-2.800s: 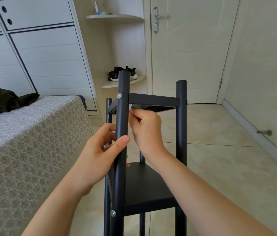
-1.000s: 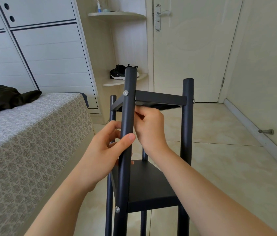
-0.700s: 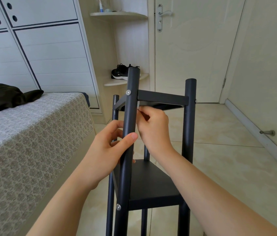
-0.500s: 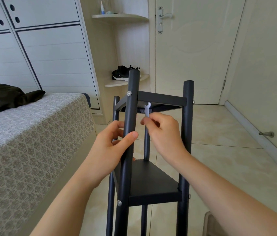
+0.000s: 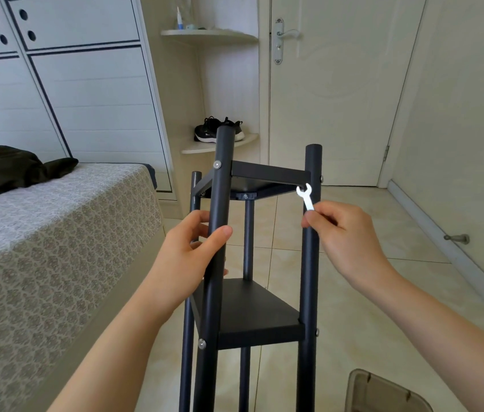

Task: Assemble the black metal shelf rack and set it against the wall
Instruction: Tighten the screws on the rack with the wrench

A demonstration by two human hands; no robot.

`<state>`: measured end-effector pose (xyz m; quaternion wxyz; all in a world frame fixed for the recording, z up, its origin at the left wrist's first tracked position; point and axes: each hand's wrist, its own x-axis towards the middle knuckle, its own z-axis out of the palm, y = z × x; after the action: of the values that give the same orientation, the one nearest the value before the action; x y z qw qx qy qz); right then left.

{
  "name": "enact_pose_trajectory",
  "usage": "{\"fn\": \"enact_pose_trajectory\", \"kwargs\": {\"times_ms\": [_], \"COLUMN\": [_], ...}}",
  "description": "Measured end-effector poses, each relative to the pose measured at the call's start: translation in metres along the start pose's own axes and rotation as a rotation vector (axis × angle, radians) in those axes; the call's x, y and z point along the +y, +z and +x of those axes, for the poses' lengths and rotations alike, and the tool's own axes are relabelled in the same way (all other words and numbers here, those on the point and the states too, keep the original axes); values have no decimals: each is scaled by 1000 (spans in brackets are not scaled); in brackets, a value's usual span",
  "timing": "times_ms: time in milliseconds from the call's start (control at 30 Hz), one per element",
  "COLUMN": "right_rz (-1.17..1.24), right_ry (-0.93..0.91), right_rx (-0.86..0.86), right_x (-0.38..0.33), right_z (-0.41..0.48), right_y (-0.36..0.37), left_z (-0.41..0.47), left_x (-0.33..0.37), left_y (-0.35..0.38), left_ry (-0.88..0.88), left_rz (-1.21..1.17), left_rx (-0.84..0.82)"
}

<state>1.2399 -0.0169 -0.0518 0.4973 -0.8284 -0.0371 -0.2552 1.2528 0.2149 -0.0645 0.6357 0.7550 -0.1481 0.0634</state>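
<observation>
The black metal shelf rack (image 5: 252, 316) stands upright on the tiled floor right in front of me, with round posts and two square shelves in view. My left hand (image 5: 187, 251) is wrapped around the near left post at mid height. My right hand (image 5: 344, 236) pinches a small white flat wrench (image 5: 305, 196), whose open jaw sits under the top shelf's right corner, beside the near right post. Silver bolt heads show on the posts at each shelf.
A bed (image 5: 41, 248) with a patterned cover lies close on the left, dark clothing (image 5: 5, 168) on it. Behind stand white cabinets, a corner shelf with black shoes (image 5: 217, 130) and a closed door (image 5: 333, 84). A wall with a door stopper (image 5: 457, 238) runs on the right. A grey bin's edge (image 5: 383, 391) is at bottom right.
My right hand has drawn out from under the top shelf's left corner and moved right with the wrench to the right post's corner. My left hand kept its grip on the left post.
</observation>
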Motion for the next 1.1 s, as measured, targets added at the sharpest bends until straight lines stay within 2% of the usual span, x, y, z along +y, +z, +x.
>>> {"fn": "enact_pose_trajectory", "kwargs": {"times_ms": [167,367,567,1100], "right_rz": [4,381,590,595], "right_ry": [86,281,388,350], "right_rx": [22,-143,-157,-99], "right_x": [8,9,7,-6], "right_z": [7,10,12,8], "right_y": [-6,-6,0,12], "left_z": [3,3,3,10], "left_x": [-2,-3,-3,-14], "left_y": [-3,-4,-3,-9], "left_ry": [4,-3,0,33], "left_rz": [7,-20,-12,-9], "left_rx": [32,-2,-17,116]}}
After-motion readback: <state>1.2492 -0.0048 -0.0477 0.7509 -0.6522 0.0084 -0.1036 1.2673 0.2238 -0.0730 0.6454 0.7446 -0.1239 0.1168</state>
